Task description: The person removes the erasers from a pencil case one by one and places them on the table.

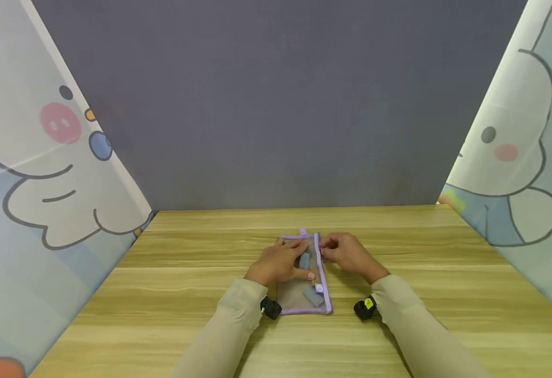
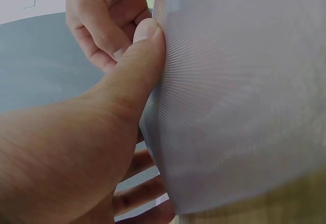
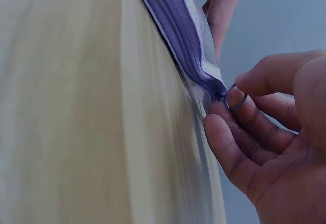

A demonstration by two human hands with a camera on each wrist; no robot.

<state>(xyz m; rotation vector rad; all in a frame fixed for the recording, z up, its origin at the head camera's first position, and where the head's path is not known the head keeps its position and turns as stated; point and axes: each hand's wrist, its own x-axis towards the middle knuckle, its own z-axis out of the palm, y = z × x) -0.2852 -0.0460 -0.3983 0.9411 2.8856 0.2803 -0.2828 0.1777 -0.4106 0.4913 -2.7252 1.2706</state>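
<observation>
At left, a panel (image 1: 63, 157) printed with a pale cartoon animal flanks the wooden table (image 1: 162, 273). The left hand (image 1: 282, 261) presses on a mesh pouch (image 1: 292, 297) with its fingers extended and its thumb apart from them. The pouch lies on the middle of the table, its long axis running away from the person, the far end leaning slightly left; a small purple tab (image 1: 302, 230) juts from that far edge. Inside, seen through the mesh, are two blue-grey pieces: one (image 1: 305, 261) beside the left hand, the other (image 1: 313, 296) nearer the person, lying askew (the mesh blurs what they are). A purple zipper (image 3: 178, 30) follows the pouch's right long side, past a small label (image 1: 320, 288). There, towards the far end, the right hand (image 1: 348, 254) pinches a thin ring (image 3: 227, 99) at the zipper. Farther right stands another cartoon panel (image 1: 512, 147).
</observation>
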